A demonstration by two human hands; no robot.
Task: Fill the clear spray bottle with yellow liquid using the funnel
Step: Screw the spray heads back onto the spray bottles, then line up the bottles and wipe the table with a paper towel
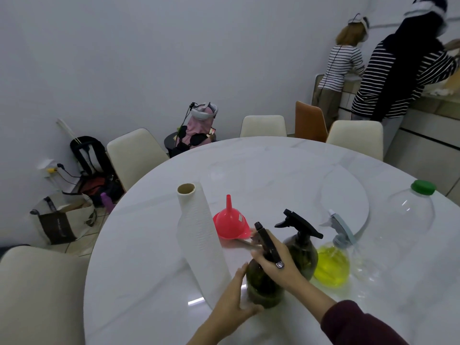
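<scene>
dark green spray bottle (262, 282) gripped by both hands, left hand (232, 305) at base, right hand (275, 263) on trigger head

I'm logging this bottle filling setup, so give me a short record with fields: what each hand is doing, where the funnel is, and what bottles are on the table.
left hand: holds the near dark bottle low on its side
right hand: grips that bottle's spray head
funnel: red, lying mouth down on the table, spout up, behind the hands
second dark bottle: upright, just right of the held one
yellow bottle: clear, holds yellow liquid, grey spray head on
big jug: clear, green cap, far right
paper roll: upright, left of the funnel
</scene>
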